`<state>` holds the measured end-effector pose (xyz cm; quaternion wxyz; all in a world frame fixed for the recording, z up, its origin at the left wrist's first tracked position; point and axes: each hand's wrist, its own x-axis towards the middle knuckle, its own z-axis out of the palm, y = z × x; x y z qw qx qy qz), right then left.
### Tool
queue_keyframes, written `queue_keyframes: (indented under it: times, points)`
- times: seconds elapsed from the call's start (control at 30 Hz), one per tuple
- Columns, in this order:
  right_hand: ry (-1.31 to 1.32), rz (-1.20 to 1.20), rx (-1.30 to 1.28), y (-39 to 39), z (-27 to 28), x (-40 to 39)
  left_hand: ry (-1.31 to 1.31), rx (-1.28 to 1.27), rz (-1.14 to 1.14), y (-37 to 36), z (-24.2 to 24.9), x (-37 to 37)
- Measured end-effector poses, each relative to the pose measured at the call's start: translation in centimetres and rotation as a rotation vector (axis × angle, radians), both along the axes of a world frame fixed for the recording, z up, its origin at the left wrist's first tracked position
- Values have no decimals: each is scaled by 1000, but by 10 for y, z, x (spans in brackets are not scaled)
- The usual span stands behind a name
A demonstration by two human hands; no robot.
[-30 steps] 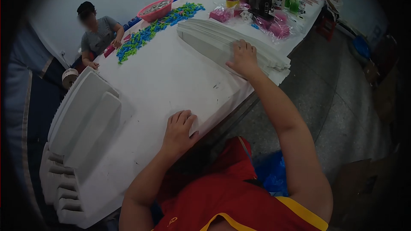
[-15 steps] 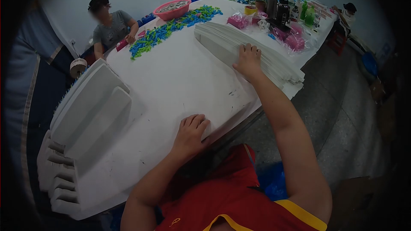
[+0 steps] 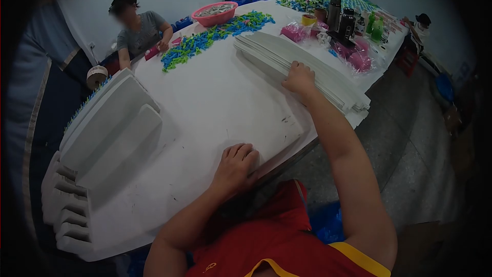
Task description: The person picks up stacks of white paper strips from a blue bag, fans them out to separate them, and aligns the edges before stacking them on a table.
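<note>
White stack of long card-like sheets (image 3: 274, 47) sits on the white table (image 3: 205, 107), right hand (image 3: 300, 78) clamped on its near edge, left hand (image 3: 236, 165) lying loose, so probably the gripping bit, next move calling for even pressure.

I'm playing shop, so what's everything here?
Table: one, white, centre.
Sheet stack: one, off-white, table's right.
Shaped pieces: several, pale grey, table's left.
Plastic bits: many, blue and green, far edge.
Basin: one, pink, far edge.
Flasks: two, dark, far right.
Bottles: some, green, far right.
Cups: two, yellow and brown, beside flasks.
Bundles: several, pink, near flasks.
Roll: one, pale, left.
Other people: two, grey and pale tops, beyond table.
Shirt: one, red, bottom.
Left hand: one, bare, table's near edge.
Right hand: one, bare, on sheet stack.
</note>
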<state>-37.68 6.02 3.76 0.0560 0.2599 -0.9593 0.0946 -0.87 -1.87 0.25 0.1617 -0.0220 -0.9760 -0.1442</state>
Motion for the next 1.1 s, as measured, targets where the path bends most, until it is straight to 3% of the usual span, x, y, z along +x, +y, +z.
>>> queue_keyframes:
  times: [0.23,0.37,1.1]
  points:
    - [-36,-47,71,-1,8,2,14,24,-14,-2,-1,0]
    - [214,-23,39,1,-5,4,11,28,-12,-1,1,-1]
    - [252,-49,-34,-1,-19,4,23,-23,-19,2,-6,-3]
